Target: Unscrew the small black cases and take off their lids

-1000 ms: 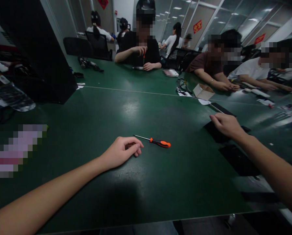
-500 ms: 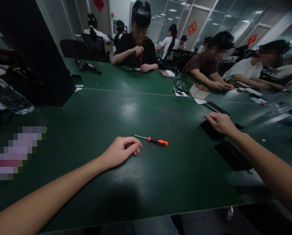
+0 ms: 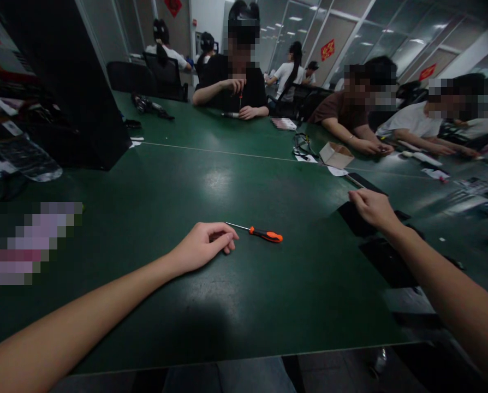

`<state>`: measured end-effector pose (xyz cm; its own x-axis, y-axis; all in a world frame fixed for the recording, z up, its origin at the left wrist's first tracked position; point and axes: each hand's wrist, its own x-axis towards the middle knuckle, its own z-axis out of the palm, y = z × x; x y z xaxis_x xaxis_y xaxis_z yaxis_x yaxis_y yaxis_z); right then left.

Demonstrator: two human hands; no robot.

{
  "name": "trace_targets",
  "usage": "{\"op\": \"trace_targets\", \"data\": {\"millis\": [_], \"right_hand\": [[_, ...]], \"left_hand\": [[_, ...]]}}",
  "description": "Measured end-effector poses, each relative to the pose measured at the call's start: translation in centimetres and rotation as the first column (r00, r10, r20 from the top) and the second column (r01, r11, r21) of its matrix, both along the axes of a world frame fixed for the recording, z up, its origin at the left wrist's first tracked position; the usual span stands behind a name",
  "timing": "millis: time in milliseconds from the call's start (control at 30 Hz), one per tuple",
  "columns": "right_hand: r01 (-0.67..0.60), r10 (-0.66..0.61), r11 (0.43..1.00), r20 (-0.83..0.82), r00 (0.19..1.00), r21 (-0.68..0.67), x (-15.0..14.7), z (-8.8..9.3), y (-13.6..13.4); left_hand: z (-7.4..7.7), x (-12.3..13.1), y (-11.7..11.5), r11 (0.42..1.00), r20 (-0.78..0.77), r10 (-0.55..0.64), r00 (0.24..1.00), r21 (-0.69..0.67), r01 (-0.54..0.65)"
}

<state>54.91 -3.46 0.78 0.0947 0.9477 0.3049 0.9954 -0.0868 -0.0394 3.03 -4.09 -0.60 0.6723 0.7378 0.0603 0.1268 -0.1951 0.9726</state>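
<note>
L hand (image 3: 213, 244): loosely curled, slight gap, nothing seen in it; next to screwdriver tip.
Screwdriver (image 3: 267, 234): on surface (image 3: 309, 305) btwn our hands; approx. unmoved vs. 0.5 s ago, so we haven't lifted it.
R hand (image 3: 373, 207): curled nr. dark flat item (image 3: 352, 221); grip unclear, can't tell.

Open cardboard box (image 3: 335, 156), tangled cables (image 3: 302, 146) beside it, red wall decorations (image 3: 328, 50)

Green tabletop (image 3: 301, 295) gleams smooth and glossy, screwdriver (image 3: 255, 231) shows a shiny metal shaft (image 3: 239, 226) and plastic-looking grip (image 3: 270, 236), box (image 3: 334, 156) looks like matt cardboard, crinkled plastic wrap (image 3: 31, 158) shines
</note>
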Motion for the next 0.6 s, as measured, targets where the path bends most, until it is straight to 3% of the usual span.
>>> {"op": "trace_targets", "data": {"millis": [300, 600], "right_hand": [[0.022, -0.023, 1.0, 0.057, 0.998, 0.013, -0.07, -0.1, -0.24], [0.089, -0.089, 0.996, -0.01, 0.996, -0.021, -0.48, 0.09, -0.2]], "left_hand": [[0.11, -0.1, -0.01, 1.0, -0.009, -0.009, 1.0, -0.004, 0.009], [0.18, -0.01, 0.0, 1.0, -0.007, -0.005, 1.0, -0.01, 0.005]]}}
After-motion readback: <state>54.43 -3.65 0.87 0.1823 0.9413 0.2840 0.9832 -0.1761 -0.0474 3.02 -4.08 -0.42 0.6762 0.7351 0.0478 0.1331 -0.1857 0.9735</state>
